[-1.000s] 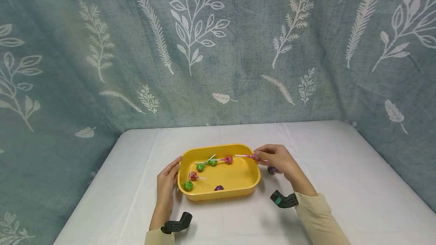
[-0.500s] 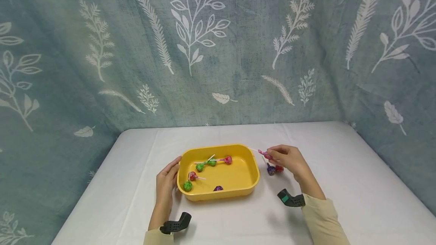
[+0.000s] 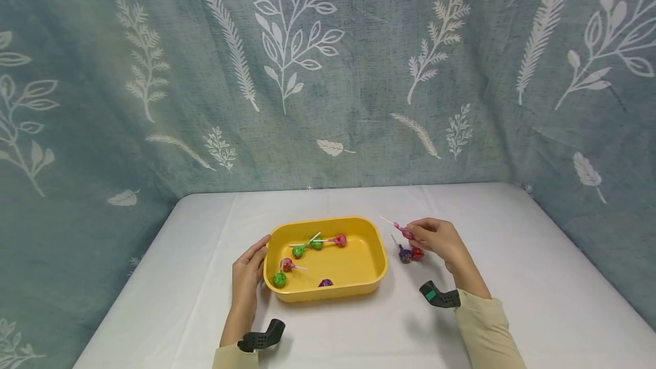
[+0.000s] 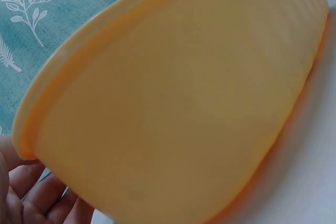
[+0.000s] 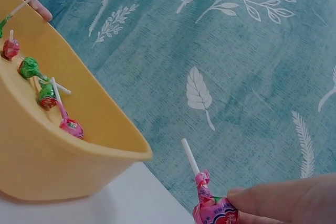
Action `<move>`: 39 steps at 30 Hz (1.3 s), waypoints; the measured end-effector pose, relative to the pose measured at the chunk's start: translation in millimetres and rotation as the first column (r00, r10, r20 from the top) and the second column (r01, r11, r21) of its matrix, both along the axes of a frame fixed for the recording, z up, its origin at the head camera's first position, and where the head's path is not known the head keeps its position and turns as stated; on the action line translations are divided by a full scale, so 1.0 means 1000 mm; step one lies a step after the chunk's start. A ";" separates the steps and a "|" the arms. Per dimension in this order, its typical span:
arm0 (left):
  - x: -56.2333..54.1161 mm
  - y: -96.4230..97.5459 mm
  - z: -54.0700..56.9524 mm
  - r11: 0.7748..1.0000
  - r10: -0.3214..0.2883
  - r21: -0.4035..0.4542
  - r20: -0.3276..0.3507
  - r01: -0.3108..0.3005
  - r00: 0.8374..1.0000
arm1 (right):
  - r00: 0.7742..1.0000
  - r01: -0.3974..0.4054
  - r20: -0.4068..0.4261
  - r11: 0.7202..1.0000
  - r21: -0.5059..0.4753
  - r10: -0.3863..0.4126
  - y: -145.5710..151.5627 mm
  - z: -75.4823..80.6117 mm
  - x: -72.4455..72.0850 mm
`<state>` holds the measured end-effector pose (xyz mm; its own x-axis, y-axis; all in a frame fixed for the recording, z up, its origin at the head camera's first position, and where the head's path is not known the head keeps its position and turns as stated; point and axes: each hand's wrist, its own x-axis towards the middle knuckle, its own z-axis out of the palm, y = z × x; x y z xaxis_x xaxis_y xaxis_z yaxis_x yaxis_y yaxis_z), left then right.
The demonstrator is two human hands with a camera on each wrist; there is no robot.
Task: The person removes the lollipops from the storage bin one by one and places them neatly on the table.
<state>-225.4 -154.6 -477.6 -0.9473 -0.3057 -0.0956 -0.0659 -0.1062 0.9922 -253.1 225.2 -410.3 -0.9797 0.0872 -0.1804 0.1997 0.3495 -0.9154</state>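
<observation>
A yellow plastic tray (image 3: 330, 292) sits on the white table with several wrapped lollipops inside: green ones (image 3: 298, 251), pink-red ones (image 3: 340, 240) and a dark purple one (image 3: 325, 283) partly hidden by the near wall. At its left end the left hand (image 3: 247, 281) holds the rim; in the left wrist view its fingers (image 4: 44, 195) curl against the tray's outer wall. Right of the tray, the right hand (image 3: 435, 239) pinches a pink lollipop (image 5: 215, 211) by its wrapped head, stick pointing up and left. Below that hand lie a purple lollipop (image 3: 405, 254) and a red one (image 3: 417, 253).
A white cloth (image 3: 328, 340) covers the table. Behind and at both sides hangs a blue-green curtain (image 3: 359, 147) with white leaf prints. Each wrist wears a black camera band, the right one (image 3: 439, 295) with a green patch.
The right hand has moved right, away from above the tray's right rim, carrying the pink lollipop to over the purple and red ones. The left hand has stayed on the tray.
</observation>
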 end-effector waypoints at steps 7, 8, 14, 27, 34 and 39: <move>-0.003 -0.002 0.002 1.000 0.000 0.008 -0.003 0.000 1.000 | 1.000 0.000 0.007 1.000 0.009 0.000 0.011 -0.001 -0.001; -0.003 -0.002 0.002 1.000 0.003 0.009 -0.003 -0.002 1.000 | 1.000 0.001 0.009 1.000 0.010 -0.001 0.013 -0.001 -0.001; -0.002 -0.002 0.003 1.000 0.007 0.014 -0.004 -0.007 1.000 | 1.000 0.000 0.022 1.000 0.018 0.000 0.023 -0.006 -0.002; -0.001 -0.002 0.001 0.999 0.007 0.031 -0.016 -0.006 1.000 | 0.998 -0.010 0.064 0.988 0.155 0.000 0.032 -0.008 0.000; -0.001 -0.001 0.001 1.000 0.000 0.028 -0.014 0.000 1.000 | 0.996 0.008 0.085 0.973 0.229 -0.028 0.039 -0.014 0.000; 0.000 -0.001 0.000 0.999 -0.001 0.033 -0.009 0.001 1.000 | 0.993 0.008 0.111 0.972 0.235 -0.035 0.042 -0.018 0.001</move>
